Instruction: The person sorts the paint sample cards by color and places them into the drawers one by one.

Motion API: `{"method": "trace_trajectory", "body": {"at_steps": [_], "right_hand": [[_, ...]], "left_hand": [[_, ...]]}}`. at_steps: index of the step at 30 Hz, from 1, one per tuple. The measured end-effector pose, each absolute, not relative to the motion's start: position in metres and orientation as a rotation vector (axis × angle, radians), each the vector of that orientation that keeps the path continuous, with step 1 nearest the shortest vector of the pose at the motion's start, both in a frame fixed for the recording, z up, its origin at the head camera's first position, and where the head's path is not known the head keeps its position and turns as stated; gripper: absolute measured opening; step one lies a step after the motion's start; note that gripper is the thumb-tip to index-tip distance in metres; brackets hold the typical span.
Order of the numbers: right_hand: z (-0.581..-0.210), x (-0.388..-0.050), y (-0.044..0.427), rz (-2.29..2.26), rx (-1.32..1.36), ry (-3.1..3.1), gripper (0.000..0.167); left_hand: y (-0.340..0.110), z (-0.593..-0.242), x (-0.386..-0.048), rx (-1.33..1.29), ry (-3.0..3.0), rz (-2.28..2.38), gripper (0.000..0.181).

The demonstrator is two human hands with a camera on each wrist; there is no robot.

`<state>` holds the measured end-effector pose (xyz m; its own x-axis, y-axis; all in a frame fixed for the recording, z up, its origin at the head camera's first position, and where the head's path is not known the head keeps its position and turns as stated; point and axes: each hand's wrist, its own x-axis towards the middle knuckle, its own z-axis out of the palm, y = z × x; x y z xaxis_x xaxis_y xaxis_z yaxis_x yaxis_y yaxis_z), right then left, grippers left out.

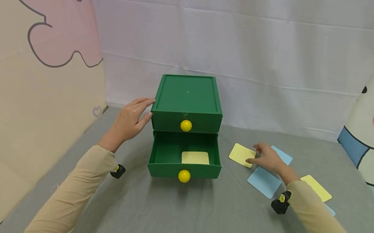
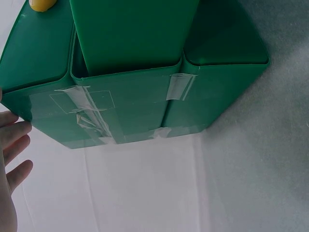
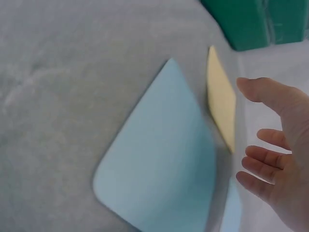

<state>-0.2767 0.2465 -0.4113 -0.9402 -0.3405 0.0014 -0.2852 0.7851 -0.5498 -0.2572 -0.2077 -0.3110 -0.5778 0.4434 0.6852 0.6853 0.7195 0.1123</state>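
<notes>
While the left hand (image 1: 127, 120) rests loosely against the green drawers (image 1: 172, 121), the right hand (image 1: 268, 158), empty, fingers parted, hovers by the right edge of a yellow card (image 1: 240, 154).

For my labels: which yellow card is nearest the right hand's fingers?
The yellow card between the green cabinet and the right hand; a second card lies inside the open drawer, a third card beside the right sleeve.

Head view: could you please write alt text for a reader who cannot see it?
A person's left hand touches a green drawer unit whose open drawer holds a yellow card. The right hand is near loose yellow cards and blue cards on a grey table.
</notes>
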Motion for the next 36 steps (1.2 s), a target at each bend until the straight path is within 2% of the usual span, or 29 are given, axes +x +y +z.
{"method": "trace_trajectory", "body": {"at_steps": [5,9,12,16,18,28,36], "right_hand": [[-0.428,-0.284,0.249,-0.822,-0.542,2.928,0.074],[-0.432,-0.287,0.246,-0.798,-0.609,2.951,0.054],[-0.430,-0.288,0.243,-0.779,-0.609,2.945,0.050],[-0.428,-0.287,0.241,-0.744,-0.567,2.955,0.063],[-0.427,-0.287,0.241,-0.743,-0.532,2.958,0.063],[-0.417,-0.283,0.245,-0.957,-0.514,2.934,0.031],[-0.392,-0.277,0.245,-1.095,-0.456,2.818,0.028]], "left_hand": [[-0.208,-0.312,-0.258,-0.858,-2.271,-0.492,0.040],[-0.208,-0.312,-0.258,-0.857,-2.270,-0.492,0.040],[-0.208,-0.312,-0.258,-0.854,-2.266,-0.492,0.040],[-0.208,-0.312,-0.257,-0.852,-2.263,-0.491,0.039],[-0.208,-0.312,-0.257,-0.852,-2.263,-0.489,0.039],[-0.208,-0.312,-0.258,-0.864,-2.259,-0.508,0.039],[-0.208,-0.312,-0.258,-0.861,-2.264,-0.508,0.040]]}}
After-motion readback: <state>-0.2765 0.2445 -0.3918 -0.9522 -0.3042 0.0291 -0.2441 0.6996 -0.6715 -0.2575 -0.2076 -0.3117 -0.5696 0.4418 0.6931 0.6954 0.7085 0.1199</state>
